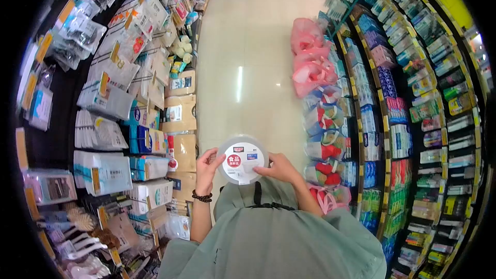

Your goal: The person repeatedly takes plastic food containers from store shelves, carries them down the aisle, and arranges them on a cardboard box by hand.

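Round container (246, 171) — red circle (234, 161) with “食品” — in the grip of left hand (208, 166) and right hand (282, 168)

Wears a loose, grey-green fabric top (279, 243) with wide sleeves (359, 237) leaving the forearms bare. Shows a thin black cord (271, 205) across the waist, beside a short black strip (257, 192) on matching grey-green cloth (235, 200). Bears a dark-brown, round-beaded bracelet (201, 197) below the left hand (208, 170).
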Demonstrator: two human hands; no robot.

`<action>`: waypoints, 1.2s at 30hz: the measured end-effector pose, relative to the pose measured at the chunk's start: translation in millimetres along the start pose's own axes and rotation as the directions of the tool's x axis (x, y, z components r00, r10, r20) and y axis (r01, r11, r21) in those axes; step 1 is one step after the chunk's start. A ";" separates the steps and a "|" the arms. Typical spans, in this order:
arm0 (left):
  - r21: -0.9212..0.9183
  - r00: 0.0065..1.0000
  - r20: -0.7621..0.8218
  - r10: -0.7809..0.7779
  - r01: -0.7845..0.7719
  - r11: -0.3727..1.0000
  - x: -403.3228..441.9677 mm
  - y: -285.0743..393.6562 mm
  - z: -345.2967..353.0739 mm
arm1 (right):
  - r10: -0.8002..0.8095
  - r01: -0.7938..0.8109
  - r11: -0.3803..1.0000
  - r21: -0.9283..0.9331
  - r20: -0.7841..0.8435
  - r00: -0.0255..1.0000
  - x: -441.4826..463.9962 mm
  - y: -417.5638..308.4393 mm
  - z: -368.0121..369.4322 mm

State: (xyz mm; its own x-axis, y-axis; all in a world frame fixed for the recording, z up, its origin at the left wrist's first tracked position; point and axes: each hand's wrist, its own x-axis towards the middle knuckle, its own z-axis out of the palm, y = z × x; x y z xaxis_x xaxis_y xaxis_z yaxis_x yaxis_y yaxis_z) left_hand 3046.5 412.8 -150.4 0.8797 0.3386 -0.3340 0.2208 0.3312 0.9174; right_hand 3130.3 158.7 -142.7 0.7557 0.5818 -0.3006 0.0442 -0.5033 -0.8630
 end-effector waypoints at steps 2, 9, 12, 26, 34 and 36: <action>-0.015 1.000 -0.017 -0.001 0.001 1.000 31.6 8.4 4.5 | -0.005 0.005 0.999 0.038 0.003 1.000 31.2 -4.6 -14.5; 0.113 0.996 -0.075 0.057 -0.048 0.992 177.3 39.1 20.6 | 0.046 -0.059 0.980 0.192 0.072 0.996 167.2 -4.8 -67.4; 0.110 0.999 -0.041 0.016 -0.012 0.994 248.8 89.6 46.9 | 0.094 -0.120 0.973 0.196 0.137 0.986 234.9 -14.8 -106.9; 0.228 0.984 -0.001 0.179 -0.174 0.958 497.8 209.6 113.4 | -0.066 0.066 0.938 0.340 -0.012 0.998 471.8 -53.8 -247.9; 0.129 0.995 0.052 0.083 -0.090 0.988 642.2 212.0 112.6 | 0.037 -0.039 0.969 0.244 0.013 0.999 592.2 -58.1 -293.4; 0.133 0.992 0.084 0.095 -0.106 0.985 689.5 222.7 116.5 | 0.085 -0.089 0.986 0.138 0.040 0.996 630.2 -70.4 -314.2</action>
State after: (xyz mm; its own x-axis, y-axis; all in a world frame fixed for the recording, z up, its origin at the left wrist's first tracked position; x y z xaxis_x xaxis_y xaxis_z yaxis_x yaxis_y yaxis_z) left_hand 3751.3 617.4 -151.2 0.9288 0.2939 -0.2257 0.1804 0.1734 0.9682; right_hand 3808.7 360.0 -143.8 0.7298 0.5624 -0.3886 -0.1144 -0.4600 -0.8805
